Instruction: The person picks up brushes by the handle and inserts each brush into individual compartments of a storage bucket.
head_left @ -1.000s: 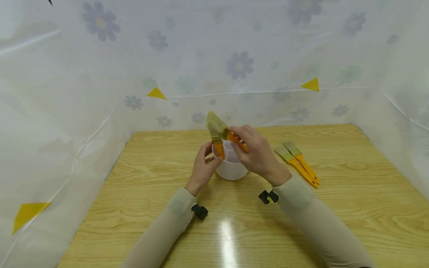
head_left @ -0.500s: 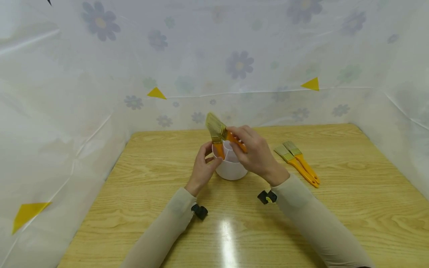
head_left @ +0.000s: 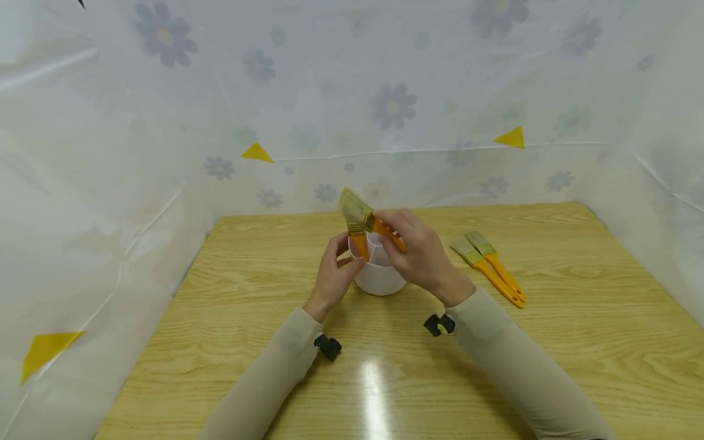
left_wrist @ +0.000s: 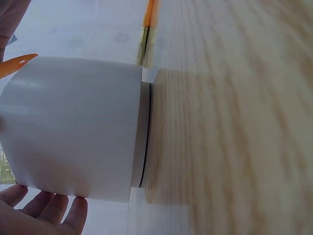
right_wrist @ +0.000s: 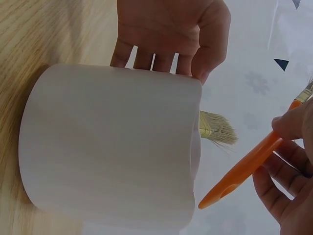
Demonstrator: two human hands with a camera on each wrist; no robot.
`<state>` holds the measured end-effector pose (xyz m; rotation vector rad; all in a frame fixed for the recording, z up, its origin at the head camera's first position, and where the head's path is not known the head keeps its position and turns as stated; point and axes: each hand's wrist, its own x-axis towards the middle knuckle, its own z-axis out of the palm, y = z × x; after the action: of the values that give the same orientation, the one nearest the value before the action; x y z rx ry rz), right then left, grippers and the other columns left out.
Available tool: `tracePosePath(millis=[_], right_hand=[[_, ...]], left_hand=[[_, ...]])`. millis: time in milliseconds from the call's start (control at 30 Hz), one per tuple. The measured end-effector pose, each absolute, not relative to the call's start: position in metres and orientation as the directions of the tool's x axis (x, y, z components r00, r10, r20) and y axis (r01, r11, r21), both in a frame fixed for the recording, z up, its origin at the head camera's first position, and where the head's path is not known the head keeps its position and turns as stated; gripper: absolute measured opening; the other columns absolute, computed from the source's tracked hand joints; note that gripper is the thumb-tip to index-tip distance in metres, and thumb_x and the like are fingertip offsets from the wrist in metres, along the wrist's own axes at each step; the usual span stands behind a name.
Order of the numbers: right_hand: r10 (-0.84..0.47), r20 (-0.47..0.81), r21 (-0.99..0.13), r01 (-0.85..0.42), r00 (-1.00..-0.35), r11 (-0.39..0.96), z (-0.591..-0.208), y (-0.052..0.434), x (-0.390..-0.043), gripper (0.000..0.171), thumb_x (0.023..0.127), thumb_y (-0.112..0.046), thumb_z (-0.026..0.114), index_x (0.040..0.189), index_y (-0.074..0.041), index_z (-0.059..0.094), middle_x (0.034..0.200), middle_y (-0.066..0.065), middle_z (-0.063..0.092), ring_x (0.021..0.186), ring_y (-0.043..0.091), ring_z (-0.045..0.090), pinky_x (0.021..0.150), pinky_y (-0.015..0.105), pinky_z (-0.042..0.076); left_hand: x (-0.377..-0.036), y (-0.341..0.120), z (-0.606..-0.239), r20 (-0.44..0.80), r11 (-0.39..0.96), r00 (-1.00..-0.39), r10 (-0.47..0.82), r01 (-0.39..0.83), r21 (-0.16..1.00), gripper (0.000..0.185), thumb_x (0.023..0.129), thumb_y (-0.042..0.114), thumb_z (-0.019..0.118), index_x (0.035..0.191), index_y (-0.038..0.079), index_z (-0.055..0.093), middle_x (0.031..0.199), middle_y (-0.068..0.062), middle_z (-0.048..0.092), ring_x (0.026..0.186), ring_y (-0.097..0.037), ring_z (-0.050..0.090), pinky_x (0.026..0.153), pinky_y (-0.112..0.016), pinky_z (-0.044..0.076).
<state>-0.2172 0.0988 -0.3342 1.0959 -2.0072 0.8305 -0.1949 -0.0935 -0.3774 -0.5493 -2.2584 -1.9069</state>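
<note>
1 brush (right_wrist: pixel 247 164) of 4 slightly lower — R fingers (head_left: pixel 392 218) pinching, L fingers (head_left: pixel 334 247) gripping 1 cup (head_left: pixel 381 282)

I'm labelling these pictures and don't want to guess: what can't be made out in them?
Head view: the lower handle of the standing brush, hidden by the wall of the white cup.
Head view: part of the handle of the held brush, covered by the right hand.
Right wrist view: the held brush's bristle tips, cut off by the right edge.
Left wrist view: the handle ends of the two loose brushes, cut off by the top edge.
</note>
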Motion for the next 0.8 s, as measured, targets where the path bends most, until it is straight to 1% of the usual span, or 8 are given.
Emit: tracePosePath(millis=[233,433,700,800], right_hand=[[-0.431,0.816,-0.191,-0.884,-0.385,0.427,-0.3305,0.0938,-0.2177,0.044,0.084,0.003,0.068,0.126,-0.004,0.057,0.103,0.011,0.061,0.076,0.018,0.057,0.060,0.033,0.052],[-0.425,0.820,-0.193,-0.885,-0.382,0.423,-0.3315,0.0905,-0.2186,0.046,0.082,0.006,0.070,0.125,-0.004,0.057,0.102,0.011,0.061,0.077,0.018,0.058,0.061,0.033,0.053],[-0.425,0.815,-0.213,-0.886,-0.393,0.411,-0.3352,0.0895,-0.2196,0.046,0.081,0.006,0.070,0.125,-0.004,0.057,0.103,0.013,0.061,0.077,0.020,0.059,0.061,0.036,0.053],[-0.427,0.811,-0.221,-0.886,-0.399,0.408,-0.3365,0.0905,-0.2191,0.047,0.082,0.006,0.070,0.125,-0.003,0.056,0.104,0.012,0.061,0.079,0.020,0.059,0.063,0.037,0.054]], left_hand=[[-0.1938,-0.0939,-0.3765,0.324,0.132,-0.927,0.186,0.351,0.927,0.057,0.092,0.002,0.057,0.143,-0.005,0.033,0.139,-0.025,0.040,0.127,-0.040,0.039,0.101,-0.054,0.036],[-0.1932,-0.0933,-0.3756,0.316,0.138,-0.930,0.190,0.344,0.929,0.057,0.092,0.002,0.057,0.143,-0.005,0.033,0.139,-0.025,0.039,0.127,-0.039,0.039,0.101,-0.053,0.036],[-0.1937,-0.0930,-0.3763,0.322,0.125,-0.928,0.187,0.347,0.929,0.056,0.092,0.001,0.057,0.143,-0.004,0.033,0.139,-0.025,0.040,0.127,-0.038,0.040,0.101,-0.053,0.037],[-0.1938,-0.0931,-0.3766,0.323,0.124,-0.928,0.189,0.348,0.929,0.056,0.092,0.001,0.057,0.143,-0.004,0.033,0.139,-0.025,0.040,0.127,-0.038,0.039,0.101,-0.053,0.037]])
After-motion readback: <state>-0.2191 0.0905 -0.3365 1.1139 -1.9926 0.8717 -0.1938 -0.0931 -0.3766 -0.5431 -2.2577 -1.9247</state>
